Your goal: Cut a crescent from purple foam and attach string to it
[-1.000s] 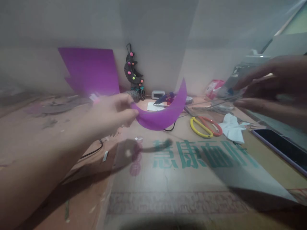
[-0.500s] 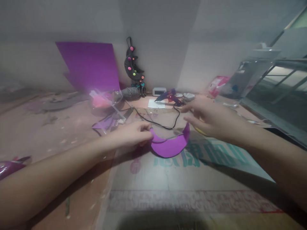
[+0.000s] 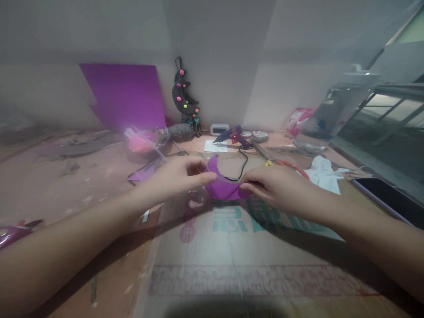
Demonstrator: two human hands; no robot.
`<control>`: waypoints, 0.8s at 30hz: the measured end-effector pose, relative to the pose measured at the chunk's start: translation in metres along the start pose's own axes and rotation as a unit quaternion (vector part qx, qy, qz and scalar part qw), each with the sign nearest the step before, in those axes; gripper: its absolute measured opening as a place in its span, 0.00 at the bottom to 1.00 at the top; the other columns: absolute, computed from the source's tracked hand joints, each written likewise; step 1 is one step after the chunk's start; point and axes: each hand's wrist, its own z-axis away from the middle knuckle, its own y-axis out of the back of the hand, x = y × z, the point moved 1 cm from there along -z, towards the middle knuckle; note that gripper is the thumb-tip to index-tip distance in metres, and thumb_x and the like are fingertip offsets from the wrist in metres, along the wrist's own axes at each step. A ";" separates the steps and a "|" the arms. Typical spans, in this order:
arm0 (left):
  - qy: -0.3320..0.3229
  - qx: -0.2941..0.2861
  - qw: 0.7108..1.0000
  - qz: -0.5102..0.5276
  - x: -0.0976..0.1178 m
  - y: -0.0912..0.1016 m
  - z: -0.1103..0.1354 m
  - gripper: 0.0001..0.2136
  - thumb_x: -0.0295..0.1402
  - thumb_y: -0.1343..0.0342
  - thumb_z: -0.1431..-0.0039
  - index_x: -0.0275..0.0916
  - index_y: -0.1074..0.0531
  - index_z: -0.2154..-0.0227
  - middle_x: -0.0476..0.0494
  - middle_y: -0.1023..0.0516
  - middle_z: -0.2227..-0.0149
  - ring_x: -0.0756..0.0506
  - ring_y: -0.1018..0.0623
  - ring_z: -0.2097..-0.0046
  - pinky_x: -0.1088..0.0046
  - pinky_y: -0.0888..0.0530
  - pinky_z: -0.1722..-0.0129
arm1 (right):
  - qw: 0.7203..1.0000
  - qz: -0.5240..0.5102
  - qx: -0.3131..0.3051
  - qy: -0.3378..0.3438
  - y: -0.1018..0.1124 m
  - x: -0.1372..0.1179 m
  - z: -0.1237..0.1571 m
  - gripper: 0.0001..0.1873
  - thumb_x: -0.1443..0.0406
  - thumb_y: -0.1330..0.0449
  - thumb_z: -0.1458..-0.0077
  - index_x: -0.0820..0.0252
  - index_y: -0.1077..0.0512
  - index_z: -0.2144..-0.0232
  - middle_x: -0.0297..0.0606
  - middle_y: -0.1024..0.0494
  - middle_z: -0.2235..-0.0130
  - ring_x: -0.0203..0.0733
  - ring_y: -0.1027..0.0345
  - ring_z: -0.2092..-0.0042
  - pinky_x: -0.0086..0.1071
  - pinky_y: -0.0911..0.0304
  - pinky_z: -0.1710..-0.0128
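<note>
A purple crescent cutout (image 3: 222, 190) is held between both hands above the printed board (image 3: 232, 247). My left hand (image 3: 185, 176) is closed on its left side, thumb in front. At its right end, my right hand (image 3: 265, 183) pinches the cutout between thumb and fingers. One horn of the crescent points up beside my left fingertips. The thin grey cord seen earlier along the cutout is hard to make out now. Behind the hands, a glue gun (image 3: 233, 136) with a small red light rests by a white card (image 3: 215, 145), its black cable running toward the cutout.
Purple sheets (image 3: 127, 95) and a decorated black crescent ornament (image 3: 183, 90) lean on the wall. A grey yarn roll (image 3: 181, 131) and a small digital clock (image 3: 219, 129) stand before it. Orange-handled scissors (image 3: 293, 167), white tissue (image 3: 321, 172) and a phone (image 3: 391, 198) lie at right.
My right hand has come down and left and now grips the cutout's right end. The cutout has tipped, its left horn rising. Scissors, tissue and phone have come into clear view.
</note>
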 end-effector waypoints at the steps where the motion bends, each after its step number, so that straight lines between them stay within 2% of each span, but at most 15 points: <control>1: 0.008 -0.017 1.000 0.004 0.000 -0.001 0.001 0.12 0.43 0.39 0.42 0.40 0.25 0.62 0.47 0.22 0.68 0.48 0.23 0.72 0.71 0.25 0.72 | 1.000 -0.007 0.000 0.002 0.001 0.001 0.000 0.15 0.59 0.47 0.35 0.57 0.25 0.69 0.36 0.19 0.68 0.39 0.30 0.69 0.30 0.48 0.71; 3: 0.015 -0.029 0.999 -0.003 -0.001 -0.001 0.001 0.10 0.40 0.40 0.41 0.41 0.25 0.61 0.49 0.23 0.68 0.49 0.24 0.74 0.70 0.25 0.73 | 1.000 -0.013 0.001 0.007 0.004 0.001 0.000 0.16 0.59 0.47 0.34 0.57 0.26 0.70 0.36 0.19 0.68 0.38 0.31 0.69 0.30 0.48 0.71; 5: 0.004 -0.007 0.999 -0.033 -0.002 0.001 -0.001 0.07 0.38 0.42 0.39 0.40 0.26 0.65 0.51 0.26 0.72 0.49 0.26 0.74 0.72 0.27 0.73 | 1.000 -0.010 0.008 0.012 0.008 0.000 0.001 0.16 0.59 0.48 0.34 0.57 0.25 0.70 0.36 0.19 0.68 0.39 0.31 0.69 0.30 0.47 0.70; 10: -0.036 0.042 0.994 -0.098 -0.006 0.006 -0.007 0.11 0.37 0.47 0.37 0.38 0.31 0.73 0.52 0.32 0.75 0.50 0.30 0.72 0.73 0.33 0.71 | 0.996 -0.028 0.082 -0.015 0.023 0.003 0.002 0.14 0.65 0.48 0.36 0.54 0.21 0.59 0.38 0.17 0.62 0.43 0.26 0.62 0.32 0.40 0.65; 13: -0.022 0.027 0.995 -0.094 -0.008 0.006 -0.008 0.13 0.39 0.47 0.36 0.38 0.31 0.74 0.52 0.32 0.76 0.50 0.31 0.72 0.73 0.35 0.72 | 0.989 -0.048 0.136 -0.035 0.032 0.010 0.001 0.14 0.66 0.46 0.38 0.55 0.20 0.58 0.39 0.17 0.61 0.44 0.24 0.61 0.34 0.36 0.62; 16: -0.017 0.000 0.997 -0.077 -0.010 0.004 -0.008 0.13 0.41 0.47 0.36 0.39 0.30 0.73 0.51 0.32 0.75 0.49 0.31 0.72 0.73 0.35 0.73 | 0.982 -0.058 0.161 -0.078 0.036 0.021 -0.001 0.15 0.66 0.46 0.39 0.58 0.20 0.58 0.42 0.17 0.61 0.44 0.24 0.65 0.35 0.35 0.66; 21: -0.016 -0.013 0.998 -0.065 -0.006 0.001 -0.004 0.13 0.41 0.46 0.36 0.40 0.28 0.73 0.50 0.30 0.75 0.49 0.30 0.72 0.74 0.34 0.72 | 0.994 -0.038 0.090 -0.046 0.026 0.027 -0.005 0.16 0.66 0.40 0.44 0.56 0.22 0.53 0.43 0.18 0.55 0.49 0.25 0.59 0.38 0.33 0.61; 24: -0.011 -0.014 0.997 -0.069 -0.001 -0.005 0.002 0.13 0.41 0.46 0.36 0.40 0.26 0.74 0.50 0.29 0.76 0.49 0.29 0.72 0.74 0.34 0.72 | 0.983 -0.151 0.088 -0.059 0.015 0.012 -0.005 0.21 0.60 0.39 0.42 0.56 0.26 0.47 0.43 0.20 0.52 0.44 0.26 0.64 0.37 0.32 0.65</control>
